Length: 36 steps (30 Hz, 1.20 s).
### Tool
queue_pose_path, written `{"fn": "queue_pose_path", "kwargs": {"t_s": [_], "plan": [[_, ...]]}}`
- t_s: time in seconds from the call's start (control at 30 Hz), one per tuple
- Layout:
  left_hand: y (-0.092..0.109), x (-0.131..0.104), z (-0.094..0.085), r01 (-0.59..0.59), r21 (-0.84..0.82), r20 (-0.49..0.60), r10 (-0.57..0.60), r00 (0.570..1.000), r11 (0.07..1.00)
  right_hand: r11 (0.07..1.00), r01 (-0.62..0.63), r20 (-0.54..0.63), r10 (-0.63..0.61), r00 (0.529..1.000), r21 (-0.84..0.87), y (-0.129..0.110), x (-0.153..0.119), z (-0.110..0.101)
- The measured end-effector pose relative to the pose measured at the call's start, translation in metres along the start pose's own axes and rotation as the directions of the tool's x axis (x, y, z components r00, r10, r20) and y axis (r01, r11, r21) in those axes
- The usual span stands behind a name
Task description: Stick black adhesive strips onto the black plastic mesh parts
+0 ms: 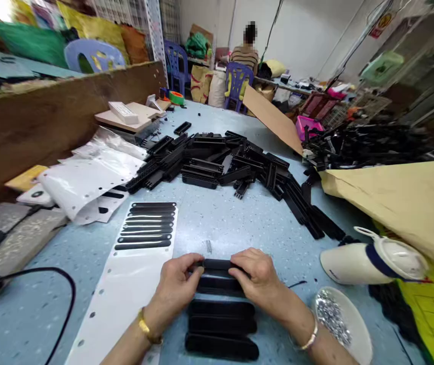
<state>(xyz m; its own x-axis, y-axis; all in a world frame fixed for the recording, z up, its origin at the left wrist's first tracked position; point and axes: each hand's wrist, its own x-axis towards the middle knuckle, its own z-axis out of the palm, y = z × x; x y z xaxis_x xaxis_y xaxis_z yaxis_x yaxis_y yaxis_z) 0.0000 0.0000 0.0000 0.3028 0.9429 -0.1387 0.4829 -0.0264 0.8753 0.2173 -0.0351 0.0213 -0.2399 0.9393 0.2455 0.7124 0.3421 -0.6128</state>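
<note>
My left hand (pixel 179 279) and my right hand (pixel 255 276) pinch the two ends of a long black plastic piece (pixel 217 264) between thumb and fingers. Just below it, toward me, another black piece (pixel 219 286) lies crosswise between my wrists. Nearer still, several black bars with rounded ends (pixel 221 344) rest in a row on the blue speckled table (pixel 277 329). Left of my left hand lies a white sheet (pixel 125 294) that bears several slim black strips (pixel 146 229) in its upper part. A few tiny thin bits (pixel 208 247) sit beyond the held piece.
A heap of black slotted pieces (pixel 201 170) stretches across the table. To the right are a white bottle (pixel 361 263) on its side and a bowl (pixel 361 324) of small silvery parts. Crumpled white sheets (pixel 91 177) and a black cable (pixel 74 289) lie left. A person (pixel 245 56) sits far back.
</note>
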Motion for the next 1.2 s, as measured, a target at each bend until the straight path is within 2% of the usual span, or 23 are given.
{"fn": "queue_pose_path", "kwargs": {"t_s": [0.6,0.83,0.97,1.07,1.2], "plan": [[0.0077,-0.0024,-0.0013,-0.015,0.062,-0.049,0.018,0.999,0.998,0.998,0.008,0.015,-0.007,1.0,-0.067,0.0016,0.0009,0.006],[0.0049,-0.0025,-0.0001,-0.029,0.08,-0.051,0.034,0.998,0.996,0.995,-0.005,0.024,0.007,1.0,-0.097,0.0015,0.0012,0.0058],[0.0026,-0.0041,0.0005,-0.02,0.082,-0.105,0.029,0.994,0.996,0.995,-0.007,0.028,0.01,1.0,-0.103,0.001,0.0019,0.0051],[0.0035,-0.0054,-0.0007,-0.088,0.076,-0.146,0.099,0.984,0.993,0.995,-0.002,0.021,0.004,1.0,-0.098,0.0011,0.0019,0.0054],[0.0032,-0.0062,-0.0015,-0.301,0.134,-0.139,0.319,0.938,0.944,0.996,-0.008,0.024,0.01,1.0,-0.084,0.0026,0.0015,0.0057]]}}
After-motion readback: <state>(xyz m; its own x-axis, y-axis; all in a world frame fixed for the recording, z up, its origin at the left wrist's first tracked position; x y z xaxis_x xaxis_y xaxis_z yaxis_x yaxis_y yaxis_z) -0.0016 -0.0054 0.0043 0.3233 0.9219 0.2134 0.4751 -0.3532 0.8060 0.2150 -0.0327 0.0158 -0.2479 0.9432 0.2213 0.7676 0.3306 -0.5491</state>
